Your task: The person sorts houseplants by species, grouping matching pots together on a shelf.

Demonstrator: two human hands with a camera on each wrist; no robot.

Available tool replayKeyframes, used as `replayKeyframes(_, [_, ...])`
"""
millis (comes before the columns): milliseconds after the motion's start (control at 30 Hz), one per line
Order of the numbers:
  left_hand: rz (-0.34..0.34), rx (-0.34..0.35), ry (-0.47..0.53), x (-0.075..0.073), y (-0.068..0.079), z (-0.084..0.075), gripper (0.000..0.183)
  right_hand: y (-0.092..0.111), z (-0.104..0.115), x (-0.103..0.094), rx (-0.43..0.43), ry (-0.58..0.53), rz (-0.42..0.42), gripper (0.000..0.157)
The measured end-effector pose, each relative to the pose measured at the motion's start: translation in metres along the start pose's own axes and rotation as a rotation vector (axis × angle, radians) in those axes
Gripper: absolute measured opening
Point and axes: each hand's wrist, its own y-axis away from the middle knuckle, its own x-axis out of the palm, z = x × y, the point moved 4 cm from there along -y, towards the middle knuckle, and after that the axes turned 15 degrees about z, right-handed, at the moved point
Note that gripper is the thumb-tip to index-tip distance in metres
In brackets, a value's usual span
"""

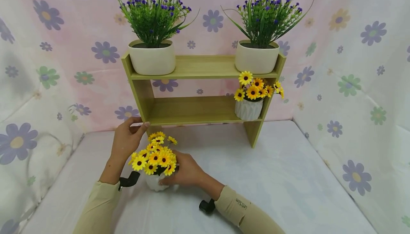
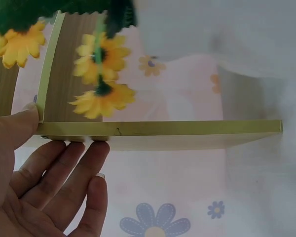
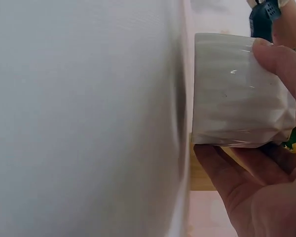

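Observation:
A small white ridged pot (image 1: 153, 181) of yellow flowers (image 1: 156, 158) is held by my right hand (image 1: 189, 171), in front of the wooden shelf's lower left. In the right wrist view the thumb lies on one side of the pot and the fingers on the other; its base is close over the cloth. My left hand (image 1: 125, 142) grips the left side panel of the two-tier wooden shelf (image 1: 192, 110) at the lower board. The left wrist view shows the thumb at the board's front edge and fingertips (image 2: 99, 146) against the panel's outer face.
On the top tier stand two cream planters, left (image 1: 153, 61) and right (image 1: 257, 59), with purple flowers. A matching white pot (image 1: 249, 110) of yellow flowers sits at the lower tier's right end. Floral curtains (image 1: 339, 95) surround the cloth-covered table (image 1: 288, 177).

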Motion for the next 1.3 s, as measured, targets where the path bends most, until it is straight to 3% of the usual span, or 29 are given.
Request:
replayKeyframes(800, [0.012,-0.039,0.001,0.000,-0.002,0.000,0.058,0.016,0.038,-0.056,-0.056,-0.080,-0.159,0.081])
replayKeyframes(967, [-0.021,-0.054,-0.020,-0.001,-0.002,-0.001,0.045,0.013,0.047,-0.076,-0.100,-0.112,-0.181,0.077])
replayKeyframes(1300, [-0.015,-0.025,0.012,-0.001,-0.003,0.003,0.047,-0.002,0.069,-0.115,-0.202,-0.081,-0.273,0.070])
